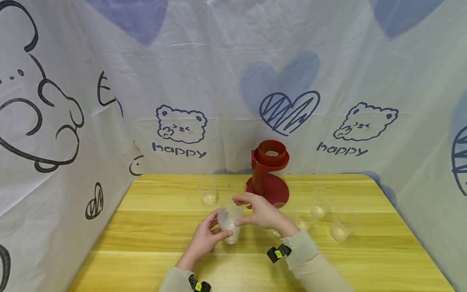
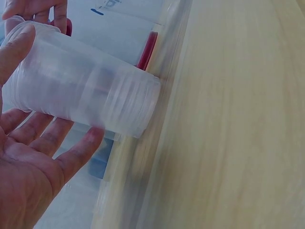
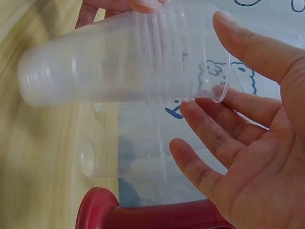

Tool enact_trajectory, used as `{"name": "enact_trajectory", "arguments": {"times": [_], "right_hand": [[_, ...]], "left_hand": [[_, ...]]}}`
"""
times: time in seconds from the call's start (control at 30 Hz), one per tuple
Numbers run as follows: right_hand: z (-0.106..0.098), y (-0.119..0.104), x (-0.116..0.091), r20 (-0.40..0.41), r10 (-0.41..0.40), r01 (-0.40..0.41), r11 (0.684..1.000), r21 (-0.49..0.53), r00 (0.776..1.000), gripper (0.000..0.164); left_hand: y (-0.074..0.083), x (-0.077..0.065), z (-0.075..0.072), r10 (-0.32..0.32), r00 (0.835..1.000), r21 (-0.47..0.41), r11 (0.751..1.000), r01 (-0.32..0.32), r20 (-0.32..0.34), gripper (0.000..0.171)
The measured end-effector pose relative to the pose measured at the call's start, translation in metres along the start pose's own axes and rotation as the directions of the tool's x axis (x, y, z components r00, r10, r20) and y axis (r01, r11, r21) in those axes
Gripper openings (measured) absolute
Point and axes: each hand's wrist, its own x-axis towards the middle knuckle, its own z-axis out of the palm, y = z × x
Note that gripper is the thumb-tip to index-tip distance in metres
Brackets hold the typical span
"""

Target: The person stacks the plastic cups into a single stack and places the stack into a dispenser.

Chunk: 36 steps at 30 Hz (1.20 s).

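By the left-hand grip (image 1: 206, 236), spread to the width of its load with thumb and fingers curved around it, a stack of nested clear plastic cups (image 1: 230, 232) is held by its side, rims up, near the middle of the table (image 1: 153, 235). Whether the base is touching the wood cannot be told. By the right-hand grip (image 1: 263, 214), partly closed, the rim of the uppermost cup (image 3: 209, 52) is pinched between thumb and fingertips; that rim is set slightly apart from the tightly packed rims below.

Just beyond the hands, a red stand with a round base and a raised ring-shaped holder (image 1: 260, 178) is placed at the far edge. To its left, a single clear plastic cup (image 1: 208, 198) is seen standing. To the right, more clear cups (image 1: 339, 231) are grouped, one partly hidden by the right wrist. A black wristband (image 1: 279, 253) with a yellow mark is worn on each arm.
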Motion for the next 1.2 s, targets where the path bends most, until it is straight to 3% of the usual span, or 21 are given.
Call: {"name": "enact_trajectory", "arguments": {"times": [0.63,1.2], "right_hand": [[0.0052,0.0048,0.002,0.0,0.005,-0.005,0.997,-0.073,1.0,0.061],[0.0094,0.0072,-0.0027,-0.002,0.027,-0.027,0.998,-0.052,1.0,0.061]], "left_hand": [[-0.0005,0.0001,0.0007,-0.014,1.0,0.006,1.0,0.014,-0.013,0.072],[-0.0029,0.0011,-0.0002,0.005,1.0,0.04,0.999,-0.005,-0.001,0.072]]}}
